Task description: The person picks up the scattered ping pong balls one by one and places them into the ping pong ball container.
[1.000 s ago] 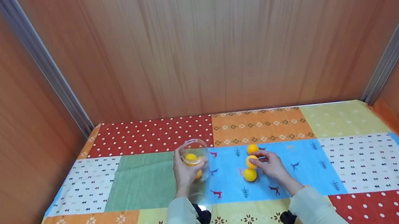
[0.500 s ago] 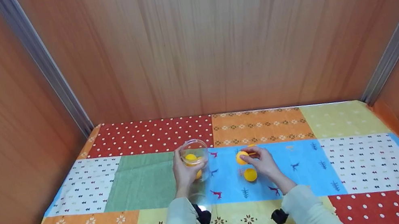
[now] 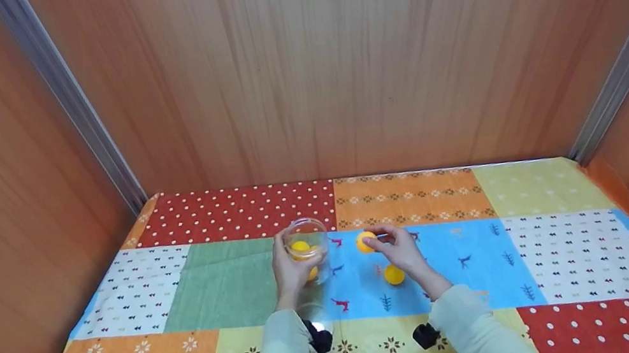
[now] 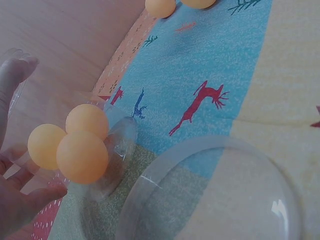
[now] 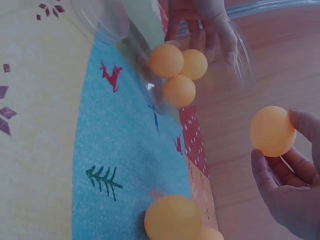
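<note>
My left hand grips a clear plastic jar, which stands upright on the blue and green patches with its mouth uncovered. Three orange ping-pong balls lie inside it. To the right of the jar, my right hand pinches another ping-pong ball between thumb and fingertips, raised above the cloth. Below that hand a loose ball rests on the blue patch. In the right wrist view, a further ball shows partly behind the loose one; the right hand hides it from the head view.
A clear round lid lies on the cloth near my left wrist. The patchwork tablecloth covers the table, with wood-grain panels at the back and both sides.
My right hand has picked the middle ball up from between two others and carried it up and left toward the jar. The left hand and jar stay in place.
</note>
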### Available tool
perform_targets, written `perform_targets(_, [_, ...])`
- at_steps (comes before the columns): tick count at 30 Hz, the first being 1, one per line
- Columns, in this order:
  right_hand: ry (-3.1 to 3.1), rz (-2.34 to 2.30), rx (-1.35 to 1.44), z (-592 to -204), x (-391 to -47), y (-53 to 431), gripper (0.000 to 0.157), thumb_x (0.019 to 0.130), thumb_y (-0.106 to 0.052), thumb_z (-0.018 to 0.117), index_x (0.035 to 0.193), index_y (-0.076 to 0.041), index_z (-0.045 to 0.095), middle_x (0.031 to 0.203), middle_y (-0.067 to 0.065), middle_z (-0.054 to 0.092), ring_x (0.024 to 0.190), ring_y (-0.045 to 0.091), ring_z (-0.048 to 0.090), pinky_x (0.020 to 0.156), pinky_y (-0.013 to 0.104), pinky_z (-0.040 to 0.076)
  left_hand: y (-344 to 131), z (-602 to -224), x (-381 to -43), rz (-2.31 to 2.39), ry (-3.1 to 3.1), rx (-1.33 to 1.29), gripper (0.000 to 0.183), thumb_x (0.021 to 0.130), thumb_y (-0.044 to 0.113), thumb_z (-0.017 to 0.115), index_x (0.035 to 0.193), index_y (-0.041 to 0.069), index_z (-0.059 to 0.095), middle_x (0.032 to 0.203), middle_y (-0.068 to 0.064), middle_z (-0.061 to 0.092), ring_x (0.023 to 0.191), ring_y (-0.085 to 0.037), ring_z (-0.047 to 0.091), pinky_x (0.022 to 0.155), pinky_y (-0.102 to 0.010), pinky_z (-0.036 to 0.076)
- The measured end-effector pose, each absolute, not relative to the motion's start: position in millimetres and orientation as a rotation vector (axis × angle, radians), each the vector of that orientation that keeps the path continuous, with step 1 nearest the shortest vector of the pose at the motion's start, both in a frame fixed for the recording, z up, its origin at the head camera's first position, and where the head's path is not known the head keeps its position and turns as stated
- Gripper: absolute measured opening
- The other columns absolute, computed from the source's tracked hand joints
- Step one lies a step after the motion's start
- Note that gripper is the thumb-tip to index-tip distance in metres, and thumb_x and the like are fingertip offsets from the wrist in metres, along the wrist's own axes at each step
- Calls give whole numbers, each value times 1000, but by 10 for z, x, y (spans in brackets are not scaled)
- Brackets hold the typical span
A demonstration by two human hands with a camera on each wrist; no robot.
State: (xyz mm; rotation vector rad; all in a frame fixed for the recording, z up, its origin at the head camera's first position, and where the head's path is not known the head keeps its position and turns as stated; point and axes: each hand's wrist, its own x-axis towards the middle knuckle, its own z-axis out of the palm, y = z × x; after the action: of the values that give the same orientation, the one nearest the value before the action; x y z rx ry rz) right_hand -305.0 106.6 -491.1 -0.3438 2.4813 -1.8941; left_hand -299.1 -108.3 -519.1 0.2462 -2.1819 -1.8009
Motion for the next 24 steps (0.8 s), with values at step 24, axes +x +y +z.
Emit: perform_targets(24, [2474,-1860,-370,-4655,-3137,664,44,80,-34,63,111,-4,58,107,8,57,97,25,52,79,29,48,-1064,-5192,-2998,-1750,-2183,258,72,62,15,80,121,19,39,122,0,44,109,-21,43,92,-40,39])
